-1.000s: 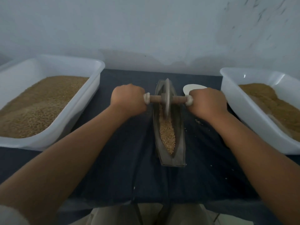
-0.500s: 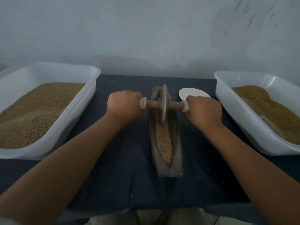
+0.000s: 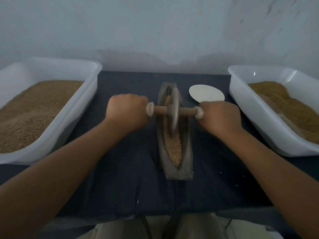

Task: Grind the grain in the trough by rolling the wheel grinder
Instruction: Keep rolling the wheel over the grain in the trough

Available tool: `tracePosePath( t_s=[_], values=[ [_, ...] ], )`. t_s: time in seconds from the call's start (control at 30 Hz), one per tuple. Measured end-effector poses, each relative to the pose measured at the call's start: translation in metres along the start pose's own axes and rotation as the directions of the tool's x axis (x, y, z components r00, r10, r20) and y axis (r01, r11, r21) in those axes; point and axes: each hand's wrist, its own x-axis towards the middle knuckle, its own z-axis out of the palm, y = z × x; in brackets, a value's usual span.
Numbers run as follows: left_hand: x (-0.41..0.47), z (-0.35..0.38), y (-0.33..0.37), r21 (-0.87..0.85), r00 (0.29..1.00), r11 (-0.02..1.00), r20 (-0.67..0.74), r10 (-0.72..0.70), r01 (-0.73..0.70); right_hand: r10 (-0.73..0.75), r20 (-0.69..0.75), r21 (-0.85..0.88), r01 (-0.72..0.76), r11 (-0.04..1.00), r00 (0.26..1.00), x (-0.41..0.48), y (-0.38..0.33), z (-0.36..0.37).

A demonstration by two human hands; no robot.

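On the dark cloth (image 3: 120,187), a white tub (image 3: 94,78) heaped with tan kernels (image 3: 34,109) sits at nine o'clock. A second tub (image 3: 241,94) of browner meal (image 3: 284,104) sits at three, a white disc (image 3: 205,94) at one

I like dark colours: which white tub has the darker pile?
The right tub, beside the white disc. Its pile is darker brown; the left tub holds paler, golden grain.

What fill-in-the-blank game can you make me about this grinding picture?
The wheel grinder stands in the ____ of grain.
The left hand and right hand grip its wooden ____.
The left tub and right tub are coloured ____.
Missing words: trough; handle; white.
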Motion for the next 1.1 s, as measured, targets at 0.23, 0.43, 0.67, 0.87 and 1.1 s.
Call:
tracePosePath(
  t_s=[0.23,0.43,0.67,0.87,1.1],
  values=[
    [0.018,-0.004,-0.004,-0.015,0.987,0.999,0.150,-0.048,0.051,-0.039,0.029,0.017,0.038,0.999,0.999,0.021,-0.005,-0.013],
    [-0.075,-0.024,0.000,-0.050,0.992,0.994,-0.086,0.096,-0.100,-0.097,-0.116,0.019,0.100,0.995,0.988,-0.057,-0.001,-0.031],
    [0.022,0.002,-0.001,-0.009,0.995,1.000,0.094,-0.027,0.028,0.005,-0.055,-0.016,-0.006,1.000,0.998,0.013,-0.003,0.005],
    [0.012,-0.005,0.001,-0.010,0.995,1.000,0.101,-0.025,0.026,-0.005,0.059,0.026,0.003,1.000,0.998,0.014,-0.003,-0.007],
    [-0.051,-0.014,-0.002,-0.060,0.977,0.982,-0.129,0.172,-0.181,-0.074,-0.062,0.014,0.075,0.997,0.995,-0.056,0.004,-0.023]
  ],
)
